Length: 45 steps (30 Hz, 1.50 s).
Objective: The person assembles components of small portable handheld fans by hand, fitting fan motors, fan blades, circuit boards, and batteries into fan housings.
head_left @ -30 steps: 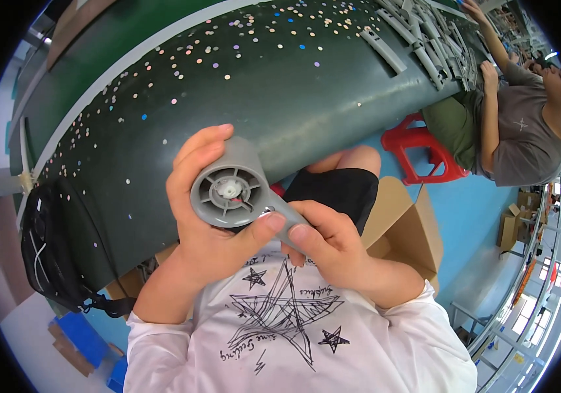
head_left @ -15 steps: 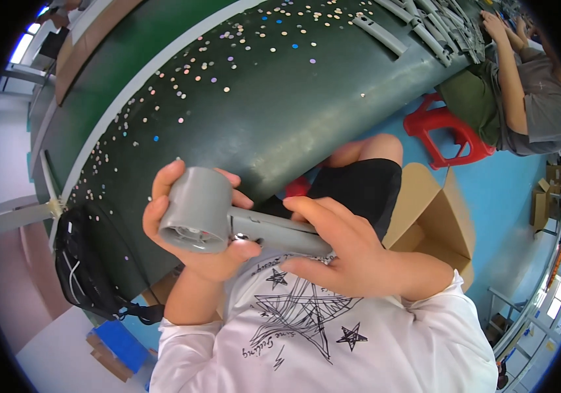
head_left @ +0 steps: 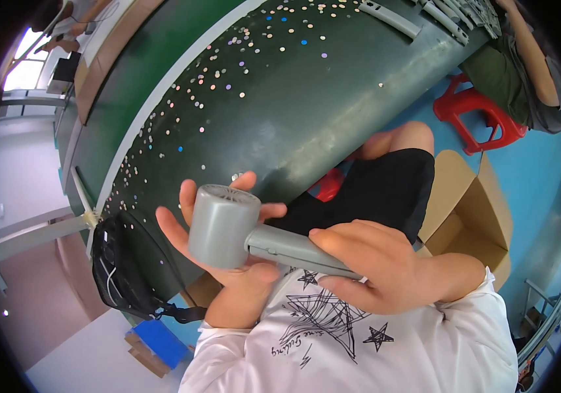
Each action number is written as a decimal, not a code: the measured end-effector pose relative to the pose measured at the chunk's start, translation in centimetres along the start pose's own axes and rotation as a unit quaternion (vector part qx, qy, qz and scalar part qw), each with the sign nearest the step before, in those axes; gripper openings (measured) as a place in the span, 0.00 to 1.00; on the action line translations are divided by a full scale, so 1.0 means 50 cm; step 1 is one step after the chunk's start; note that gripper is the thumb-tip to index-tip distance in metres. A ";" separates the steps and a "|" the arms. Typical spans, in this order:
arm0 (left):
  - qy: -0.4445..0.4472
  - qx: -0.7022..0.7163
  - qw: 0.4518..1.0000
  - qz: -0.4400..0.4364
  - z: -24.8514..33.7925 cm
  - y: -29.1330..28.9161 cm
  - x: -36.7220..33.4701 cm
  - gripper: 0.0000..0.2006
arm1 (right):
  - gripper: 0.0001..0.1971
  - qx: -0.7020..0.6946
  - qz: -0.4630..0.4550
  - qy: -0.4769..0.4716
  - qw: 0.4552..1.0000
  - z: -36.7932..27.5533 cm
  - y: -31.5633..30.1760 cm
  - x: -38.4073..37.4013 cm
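A grey hair dryer point(head_left: 223, 229) is held over my lap, its round vented grille tilted up and its handle pointing right. My right hand point(head_left: 375, 265) is closed around the handle, the thumb below it and the fingers over the top. Behind and beneath the dryer's barrel is my left hand point(head_left: 244, 281), fingers spread wide, with the barrel against the palm and the thumb near the handle joint. Part of that palm is hidden by the barrel.
Small coloured discs point(head_left: 229, 86) are scattered across the dark green table point(head_left: 293, 111). Several grey tubular parts point(head_left: 392, 21) lie at its far right. A black bag point(head_left: 113, 265) is at left, an opened cardboard box point(head_left: 493, 229) at right. Another person point(head_left: 539, 72) sits near a red stool point(head_left: 477, 111).
The dryer has been turned: its open lower end faced me before, and now the grille on its top shows. My left fingers have spread off the barrel. The view has shifted somewhat left.
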<state>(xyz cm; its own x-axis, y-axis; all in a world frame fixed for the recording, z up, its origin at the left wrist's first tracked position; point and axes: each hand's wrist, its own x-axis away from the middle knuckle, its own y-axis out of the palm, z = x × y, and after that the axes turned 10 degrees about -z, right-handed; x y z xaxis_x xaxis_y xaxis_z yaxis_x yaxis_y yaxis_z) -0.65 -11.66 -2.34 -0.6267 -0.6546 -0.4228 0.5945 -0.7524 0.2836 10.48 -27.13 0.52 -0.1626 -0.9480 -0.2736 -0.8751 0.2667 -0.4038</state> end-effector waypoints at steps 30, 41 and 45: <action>0.020 -0.118 0.992 -0.040 0.006 -0.041 -0.015 0.54 | 0.22 -0.024 0.047 -0.035 0.998 0.024 -0.020 0.000; -0.077 0.127 0.983 -0.107 -0.002 -0.121 0.000 0.30 | 0.27 -0.059 0.087 -0.080 0.991 0.016 -0.010 0.019; 0.025 -0.121 0.985 -0.119 -0.031 -0.071 0.003 0.25 | 0.24 -0.052 0.114 -0.101 0.987 0.026 -0.009 0.021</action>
<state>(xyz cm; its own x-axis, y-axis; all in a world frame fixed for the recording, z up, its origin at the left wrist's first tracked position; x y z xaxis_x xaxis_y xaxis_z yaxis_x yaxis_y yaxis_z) -2.08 -8.98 -4.74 -0.7408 -0.4530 -0.4959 0.5403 -0.8406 -0.0393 11.28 -28.04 -0.71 -0.2764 -0.8086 -0.5194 -0.8702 0.4400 -0.2219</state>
